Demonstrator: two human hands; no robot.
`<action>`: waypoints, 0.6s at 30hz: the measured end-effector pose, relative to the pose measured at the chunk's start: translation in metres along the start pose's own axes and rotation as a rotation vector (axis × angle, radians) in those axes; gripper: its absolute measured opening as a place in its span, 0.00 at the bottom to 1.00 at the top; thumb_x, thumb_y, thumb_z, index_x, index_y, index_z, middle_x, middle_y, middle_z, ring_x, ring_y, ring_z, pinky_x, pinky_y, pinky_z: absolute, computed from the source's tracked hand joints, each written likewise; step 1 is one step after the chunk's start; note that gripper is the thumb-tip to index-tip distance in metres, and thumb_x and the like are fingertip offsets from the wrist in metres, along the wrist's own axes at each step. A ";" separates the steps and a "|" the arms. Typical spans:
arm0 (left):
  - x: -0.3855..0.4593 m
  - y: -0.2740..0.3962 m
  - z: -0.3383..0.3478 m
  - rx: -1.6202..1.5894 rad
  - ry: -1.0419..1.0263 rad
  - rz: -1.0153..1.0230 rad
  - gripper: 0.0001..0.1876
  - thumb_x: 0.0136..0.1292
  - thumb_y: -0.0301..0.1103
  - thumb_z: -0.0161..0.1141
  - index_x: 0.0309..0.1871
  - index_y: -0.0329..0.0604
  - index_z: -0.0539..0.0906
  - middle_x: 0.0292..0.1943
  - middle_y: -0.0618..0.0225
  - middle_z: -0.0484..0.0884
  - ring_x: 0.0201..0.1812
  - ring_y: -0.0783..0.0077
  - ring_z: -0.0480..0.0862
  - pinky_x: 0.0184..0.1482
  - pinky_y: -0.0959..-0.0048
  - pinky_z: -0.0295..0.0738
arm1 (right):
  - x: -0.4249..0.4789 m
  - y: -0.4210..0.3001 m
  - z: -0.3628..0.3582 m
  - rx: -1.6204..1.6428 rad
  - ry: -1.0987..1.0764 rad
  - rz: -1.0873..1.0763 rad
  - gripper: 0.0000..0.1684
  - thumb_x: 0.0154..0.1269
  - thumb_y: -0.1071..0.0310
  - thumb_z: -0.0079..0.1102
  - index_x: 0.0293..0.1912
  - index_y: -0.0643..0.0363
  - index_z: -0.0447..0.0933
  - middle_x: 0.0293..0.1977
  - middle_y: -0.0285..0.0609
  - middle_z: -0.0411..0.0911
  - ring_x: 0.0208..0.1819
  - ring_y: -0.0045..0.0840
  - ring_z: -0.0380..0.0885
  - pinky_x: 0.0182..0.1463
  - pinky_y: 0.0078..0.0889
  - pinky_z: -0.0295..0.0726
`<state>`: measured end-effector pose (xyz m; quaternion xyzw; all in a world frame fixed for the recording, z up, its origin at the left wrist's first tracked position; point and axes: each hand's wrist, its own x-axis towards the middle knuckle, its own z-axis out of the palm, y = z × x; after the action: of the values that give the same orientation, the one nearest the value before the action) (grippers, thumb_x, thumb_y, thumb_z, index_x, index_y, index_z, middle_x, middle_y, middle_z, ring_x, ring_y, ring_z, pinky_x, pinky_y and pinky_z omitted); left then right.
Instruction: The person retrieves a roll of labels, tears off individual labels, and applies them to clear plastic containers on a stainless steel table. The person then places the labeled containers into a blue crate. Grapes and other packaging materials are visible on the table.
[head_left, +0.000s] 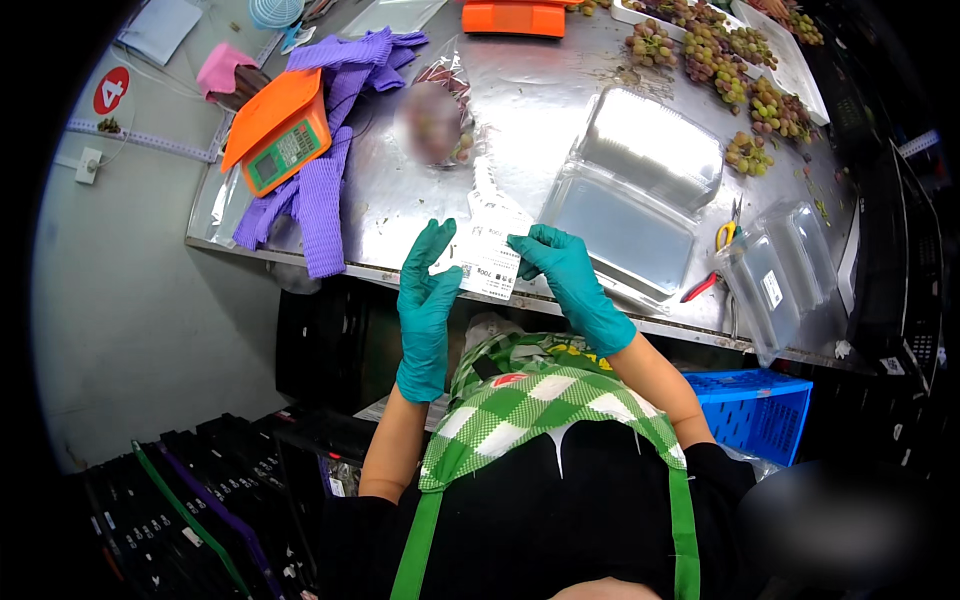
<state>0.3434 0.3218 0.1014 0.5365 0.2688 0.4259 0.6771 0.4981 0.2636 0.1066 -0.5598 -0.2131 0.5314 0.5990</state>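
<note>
Both my hands wear teal gloves and are at a strip of white printed labels (491, 259) over the table's front edge. My right hand (574, 281) pinches the strip's right edge between thumb and fingers. On the other side, my left hand (429, 307) has the strip's left edge between its thumb and raised fingers. The strip's far end trails onto the metal table (517, 120). Beyond it lies a clear bag of grapes (439, 112), partly blurred. To the right of my hands, a clear plastic clamshell box (626, 225) lies with its lid raised.
An orange scale (277, 135) and purple mesh sleeves (322, 202) occupy the left side. Grape bunches (705, 56) lie at the back right. Yellow-handled snips (726, 234), a red-handled tool (699, 289) and more clamshells (780, 277) sit right. A blue crate (750, 412) stands below.
</note>
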 end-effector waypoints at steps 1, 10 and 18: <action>0.003 -0.001 0.000 0.019 -0.034 0.025 0.26 0.59 0.19 0.46 0.62 0.42 0.60 0.60 0.56 0.65 0.59 0.69 0.67 0.58 0.73 0.64 | 0.000 0.000 0.000 -0.006 0.016 -0.003 0.11 0.57 0.64 0.58 0.27 0.63 0.74 0.20 0.35 0.73 0.22 0.14 0.70 0.27 0.15 0.69; 0.011 -0.004 -0.014 -0.001 -0.025 0.000 0.25 0.57 0.20 0.49 0.60 0.41 0.63 0.57 0.58 0.67 0.57 0.71 0.68 0.57 0.74 0.64 | -0.003 0.010 0.010 0.077 0.077 -0.013 0.10 0.57 0.64 0.59 0.29 0.63 0.75 0.21 0.35 0.74 0.22 0.14 0.71 0.28 0.15 0.70; 0.007 -0.018 -0.043 -0.077 0.129 -0.332 0.15 0.56 0.24 0.57 0.47 0.36 0.71 0.40 0.64 0.77 0.39 0.76 0.78 0.43 0.77 0.73 | -0.004 0.032 0.042 0.089 -0.069 0.058 0.11 0.58 0.65 0.58 0.33 0.65 0.77 0.27 0.37 0.77 0.28 0.16 0.75 0.34 0.16 0.73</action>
<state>0.3171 0.3484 0.0731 0.4301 0.3802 0.3518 0.7394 0.4483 0.2724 0.0915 -0.5200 -0.1933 0.5765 0.6000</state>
